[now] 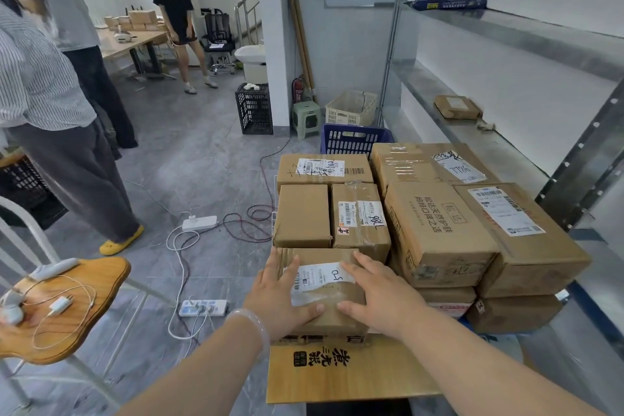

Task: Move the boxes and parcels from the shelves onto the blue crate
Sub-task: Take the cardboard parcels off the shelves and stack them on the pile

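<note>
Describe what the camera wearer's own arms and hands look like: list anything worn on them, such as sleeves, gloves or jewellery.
The left forearm and right forearm are bare, with no sleeve in view. The left hand and right hand wear no gloves, and no rings show. The only thing worn is a pale, smooth, translucent bangle on the left wrist.

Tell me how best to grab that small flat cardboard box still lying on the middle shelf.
Probably take the small flat box by its two opposite side edges, hand spanning the top, reaching in from the shelf's open front. It lies flat with the wall close behind it, so only the front and top are free, and its low profile looks suited to one hand.
</note>
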